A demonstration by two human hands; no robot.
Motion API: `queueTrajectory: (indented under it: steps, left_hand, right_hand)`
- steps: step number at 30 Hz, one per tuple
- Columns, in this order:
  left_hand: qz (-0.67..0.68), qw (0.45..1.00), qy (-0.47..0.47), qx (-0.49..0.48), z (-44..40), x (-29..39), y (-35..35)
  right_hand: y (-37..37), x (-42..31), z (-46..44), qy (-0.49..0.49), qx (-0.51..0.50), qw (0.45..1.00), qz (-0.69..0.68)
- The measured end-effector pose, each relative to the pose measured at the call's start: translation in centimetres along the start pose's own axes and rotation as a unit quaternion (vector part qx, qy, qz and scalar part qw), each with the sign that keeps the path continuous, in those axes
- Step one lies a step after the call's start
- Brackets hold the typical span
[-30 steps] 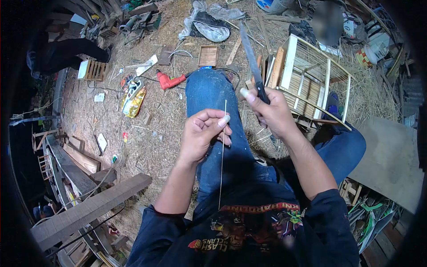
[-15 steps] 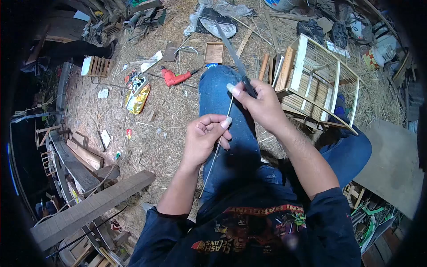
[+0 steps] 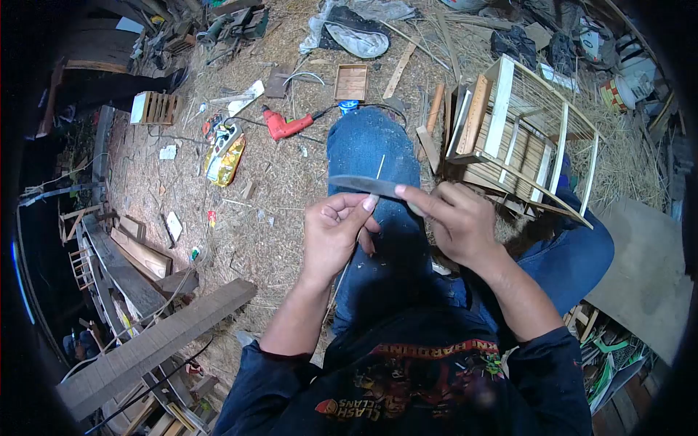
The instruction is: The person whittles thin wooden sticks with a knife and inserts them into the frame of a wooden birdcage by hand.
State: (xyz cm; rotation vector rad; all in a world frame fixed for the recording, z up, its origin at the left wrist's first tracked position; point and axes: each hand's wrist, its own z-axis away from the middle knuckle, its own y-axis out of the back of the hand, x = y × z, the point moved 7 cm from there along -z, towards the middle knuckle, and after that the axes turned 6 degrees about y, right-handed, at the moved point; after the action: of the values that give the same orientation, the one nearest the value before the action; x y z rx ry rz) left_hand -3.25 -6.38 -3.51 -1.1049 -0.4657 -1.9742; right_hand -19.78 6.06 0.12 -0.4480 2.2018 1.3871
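Left hand (image 3: 334,234): pinches the stick (image 3: 381,167).
Right hand (image 3: 456,224): grips the knife (image 3: 360,184).
Knife: points left across the stick; best kept shallow (left thumb (image 3: 366,208) looks close).

Straw-littered brown floor (image 3: 280,196), thick wooden beam (image 3: 160,344) at lower left

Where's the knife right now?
In the head view, the knife is near the centre, held in the right hand, its blade crossing the thin stick just past the left hand.
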Motion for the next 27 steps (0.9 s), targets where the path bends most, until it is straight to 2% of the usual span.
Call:
queueTrajectory:
  steps: [2,8,12,27]
  left_hand:
    - [0.002,1.000,-0.004,-0.007,-0.1,-0.1,-0.2]
    - [-0.004,1.000,-0.004,0.024,-0.1,0.2,-0.6]
    - [-0.007,1.000,-0.022,0.018,-0.2,0.0,-0.7]
    - [-0.004,1.000,-0.017,0.007,-0.6,-0.1,-1.2]
  right_hand:
    - [-0.3,-0.2,0.3,0.019,-0.018,0.998,0.052]
    - [-0.3,0.6,0.3,0.016,-0.009,0.999,0.049]
    - [-0.4,0.9,0.3,0.006,-0.037,0.999,0.036]
    - [-1.5,2.9,0.3,0.047,-0.011,0.998,0.034]
